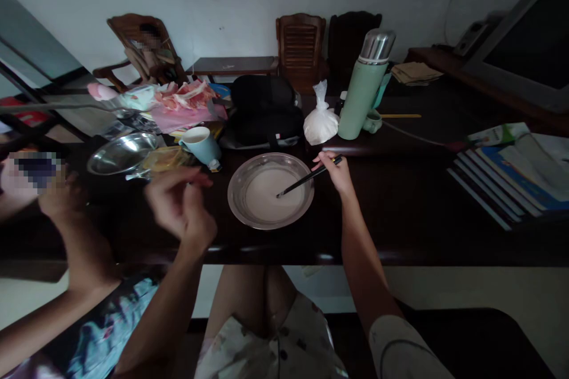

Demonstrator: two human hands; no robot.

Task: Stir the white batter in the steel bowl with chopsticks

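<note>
A round metal bowl [234, 189] with pale, milky liquid or batter stands on the dark table in front of me. My right hand [336, 170], at the bowl's right rim, is closed around black chopsticks [304, 180], whose tips reach into the liquid. Left of the bowl, my left hand [184, 207] hangs raised above the table. Its fingers are bent and smeared by motion, so I cannot make out whether it holds anything. Behind the bowl sits a tied clear plastic bag of white powder [320, 123].
A green thermos [363, 89] stands behind right, with stacked books [511, 183] farther right. A blue mug [202, 145], an empty metal dish [122, 154] and a black bag [264, 109] are at back left. Another person's arm [84, 237] is close on my left; someone sits on a far chair.
</note>
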